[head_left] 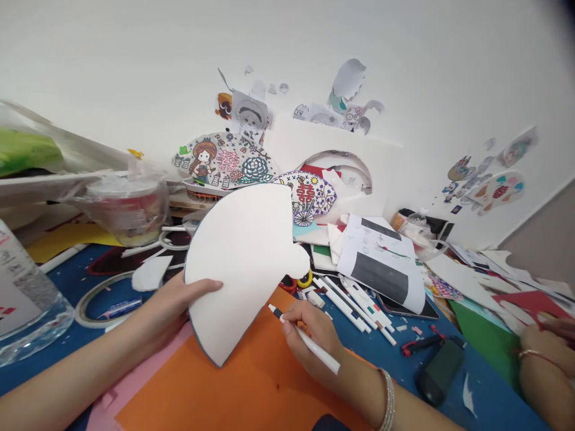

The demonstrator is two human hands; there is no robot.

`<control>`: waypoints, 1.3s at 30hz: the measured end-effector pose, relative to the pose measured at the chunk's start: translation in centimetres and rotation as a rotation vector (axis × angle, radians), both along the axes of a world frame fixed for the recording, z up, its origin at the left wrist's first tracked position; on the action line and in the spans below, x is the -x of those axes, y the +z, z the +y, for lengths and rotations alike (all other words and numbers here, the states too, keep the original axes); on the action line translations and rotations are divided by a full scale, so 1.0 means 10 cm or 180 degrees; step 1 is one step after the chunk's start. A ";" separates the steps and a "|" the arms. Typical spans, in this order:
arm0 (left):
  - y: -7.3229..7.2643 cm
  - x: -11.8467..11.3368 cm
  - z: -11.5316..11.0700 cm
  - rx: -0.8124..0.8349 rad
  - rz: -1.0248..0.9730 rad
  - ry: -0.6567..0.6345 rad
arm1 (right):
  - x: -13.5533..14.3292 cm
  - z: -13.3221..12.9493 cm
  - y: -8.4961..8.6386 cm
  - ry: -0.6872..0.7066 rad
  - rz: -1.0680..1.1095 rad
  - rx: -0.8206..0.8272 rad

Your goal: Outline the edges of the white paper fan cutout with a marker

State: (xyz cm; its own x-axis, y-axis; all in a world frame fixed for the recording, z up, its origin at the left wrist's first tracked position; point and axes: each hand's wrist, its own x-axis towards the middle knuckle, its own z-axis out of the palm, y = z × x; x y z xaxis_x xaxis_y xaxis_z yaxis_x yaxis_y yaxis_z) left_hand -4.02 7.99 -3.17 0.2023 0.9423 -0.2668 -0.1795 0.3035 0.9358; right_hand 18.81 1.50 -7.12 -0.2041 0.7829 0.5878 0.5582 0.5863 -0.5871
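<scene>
Just beside the lower right edge of the white fan-shaped card [238, 257], held a white marker [314, 350] in the right hand [309, 332], closed narrowly as for a pen. Aimed the tip up and left at that edge; could not tell whether just touching or slightly apart. At the card's left edge, pinched it in the left hand [197, 293], with the thumb across the face and the other fingers hidden behind. Had the left hand nearer, right on the card, and the card itself up and left from the right hand. Tilted the card with its long axis slanting from upper right to lower left, turning the rounded side to the left and the small scalloped end to the right.

Counted one card and one marker in hand; beneath the card, one orange sheet [251, 383]; behind it, one big drawing [215, 158] and one smaller drawing [309, 194]. To the card's right, saw several more white pens [339, 304], too overlapped to count surely, one printed page [372, 242] and, farther out, one dark case [442, 368]. Left of the card, counted one large tape roll [81, 308] and one bagged cup [128, 203]
</scene>
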 end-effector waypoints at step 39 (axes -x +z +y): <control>0.01 -0.01 0.00 -0.0024 -0.0040 0.0009 | -0.12 0.11 0.03 0.0120 0.0767 0.0507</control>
